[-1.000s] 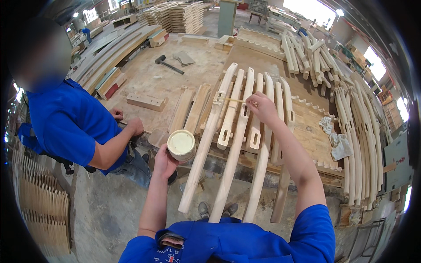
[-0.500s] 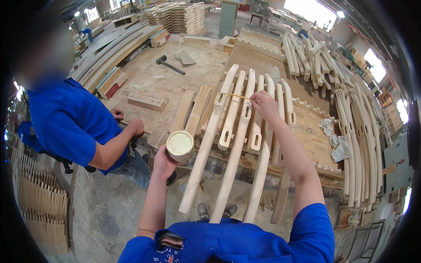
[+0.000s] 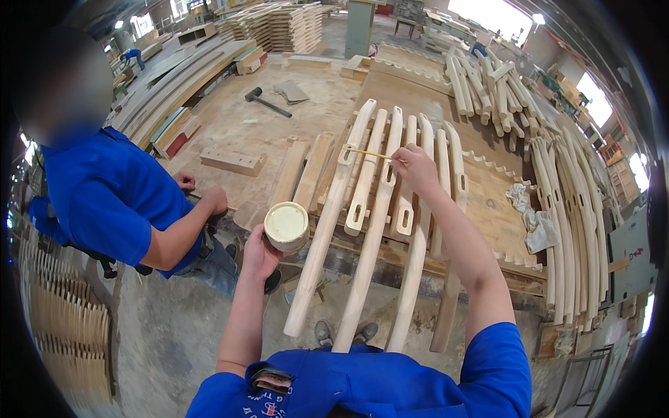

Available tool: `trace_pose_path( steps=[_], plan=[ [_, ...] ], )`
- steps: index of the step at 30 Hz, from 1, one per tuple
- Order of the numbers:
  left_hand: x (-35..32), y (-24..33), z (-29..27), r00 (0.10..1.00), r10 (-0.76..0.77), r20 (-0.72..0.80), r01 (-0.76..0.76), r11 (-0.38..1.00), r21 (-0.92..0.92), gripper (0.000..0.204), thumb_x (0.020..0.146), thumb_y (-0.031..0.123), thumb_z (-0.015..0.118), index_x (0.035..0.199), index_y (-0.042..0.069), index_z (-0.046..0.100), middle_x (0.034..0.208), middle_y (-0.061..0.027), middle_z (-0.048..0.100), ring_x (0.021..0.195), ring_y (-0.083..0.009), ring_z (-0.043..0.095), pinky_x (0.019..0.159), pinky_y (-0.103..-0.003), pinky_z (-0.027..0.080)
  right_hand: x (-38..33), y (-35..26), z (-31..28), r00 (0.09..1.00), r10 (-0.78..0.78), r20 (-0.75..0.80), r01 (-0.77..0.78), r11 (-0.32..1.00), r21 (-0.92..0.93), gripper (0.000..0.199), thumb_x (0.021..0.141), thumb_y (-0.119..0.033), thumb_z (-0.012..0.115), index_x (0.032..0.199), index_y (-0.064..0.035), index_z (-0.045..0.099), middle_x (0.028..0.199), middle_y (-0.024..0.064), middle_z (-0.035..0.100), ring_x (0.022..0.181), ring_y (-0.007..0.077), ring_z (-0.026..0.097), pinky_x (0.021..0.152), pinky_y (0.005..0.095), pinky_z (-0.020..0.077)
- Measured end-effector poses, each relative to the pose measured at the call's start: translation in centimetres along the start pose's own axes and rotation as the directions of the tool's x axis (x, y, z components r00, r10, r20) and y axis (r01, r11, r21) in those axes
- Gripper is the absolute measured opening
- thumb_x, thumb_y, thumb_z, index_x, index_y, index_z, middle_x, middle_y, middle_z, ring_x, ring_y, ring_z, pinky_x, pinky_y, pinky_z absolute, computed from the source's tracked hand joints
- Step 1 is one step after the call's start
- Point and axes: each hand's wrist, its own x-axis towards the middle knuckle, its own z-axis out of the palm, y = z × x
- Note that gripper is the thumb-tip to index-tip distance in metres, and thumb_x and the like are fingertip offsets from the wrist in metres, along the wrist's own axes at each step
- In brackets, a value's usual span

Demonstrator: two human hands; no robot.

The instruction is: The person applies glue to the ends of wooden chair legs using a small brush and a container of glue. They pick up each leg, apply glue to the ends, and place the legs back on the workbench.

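My left hand [image 3: 259,255] is wrapped round a round tub [image 3: 295,244] of pale cream paste, held upright beside the workbench edge. Between the fingers of my right hand [image 3: 418,171] is a thin yellowish stick [image 3: 373,152], pointing left. Its tip is at the slot near the upper end of the leftmost curved wooden leg [image 3: 321,244]. Whether the tip is inside the slot is too small to tell. Several similar slotted pieces lie side by side, including a long leg [image 3: 362,292] next to it; my right hand and forearm cover parts of others.
A co-worker [image 3: 115,202] in blue stands at the left, hands by the workbench [image 3: 230,132]. On it lie a mallet [image 3: 268,102], a drilled wood block [image 3: 232,161] and a white rag [image 3: 540,232]. Wooden parts [image 3: 488,87] are piled far right; more stacked parts [image 3: 66,313] stand lower left.
My right hand has shifted slightly left and down with the stick, whose tip stays around the leftmost leg's slot. My left hand still holds the tub in nearly the same place.
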Motion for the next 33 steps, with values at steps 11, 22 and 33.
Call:
trace_pose_path(
  steps=[11, 22, 33],
  plan=[
    [0.8, 0.4, 0.4, 0.996, 0.079, 0.032, -0.08, 0.996, 0.029, 0.042, 0.095, 0.028, 0.03, 0.127, 0.003, 0.043, 0.126, -0.0123, 0.05, 0.114, -0.0266, 0.051, 0.09, -0.044, 0.046, -1.3, 0.0, -1.4, 0.999, -0.038, 0.01, 0.038, 0.999, -0.017, 0.004, 0.079, -0.015, 0.064, 0.08, -0.0118, 0.061, 0.08, 0.0034, 0.055, 0.082, 0.022, 0.057, 0.067, 0.0355, 0.0478],
    [-1.2, 0.1, 4.3, 0.971, 0.235, -0.046, -0.227, 0.965, 0.135, 0.038, 0.093, 0.027, 0.039, 0.116, 0.0, 0.052, 0.11, -0.0122, 0.059, 0.096, -0.0224, 0.061, 0.075, -0.041, 0.054, -2.0, -12.4, -11.4, 0.849, -0.51, 0.141, 0.528, 0.834, -0.16, 0.004, 0.076, -0.013, 0.066, 0.08, -0.0115, 0.065, 0.078, 0.0002, 0.055, 0.073, 0.0182, 0.055, 0.064, 0.0324, 0.0446],
    [-2.0, -0.6, 5.3, 0.979, 0.205, -0.012, -0.204, 0.979, 0.02, 0.035, 0.092, 0.028, 0.041, 0.113, 0.003, 0.054, 0.108, -0.0083, 0.059, 0.092, -0.0197, 0.061, 0.069, -0.038, 0.055, -4.4, -12.7, -12.4, 0.945, -0.08, 0.316, 0.025, 0.985, 0.174, 0.012, 0.082, -0.016, 0.061, 0.079, -0.0042, 0.06, 0.077, 0.0057, 0.057, 0.076, 0.0188, 0.056, 0.068, 0.0326, 0.0453]
  ],
)
